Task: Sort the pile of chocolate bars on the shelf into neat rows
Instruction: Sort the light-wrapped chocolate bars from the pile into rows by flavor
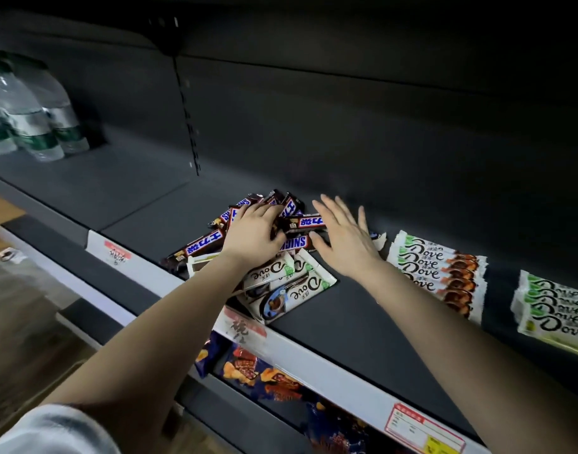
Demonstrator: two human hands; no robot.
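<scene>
Dark grey store shelving is seen, with the pile of chocolate bars (294,290) heaped at the front edge of the shelf (363,322). A Snickers bar (310,221) on the pile is gripped by the curled left hand (253,235). The right hand (346,244) is held flat beside it, fingers spread. Neat rows of Dove bars (441,273) are laid toward the right edge, and water bottles (29,109) are stood at the back left.

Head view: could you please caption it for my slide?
Left hand grips Snickers in the pile, right hand open; two Dove rows already sorted.
</scene>
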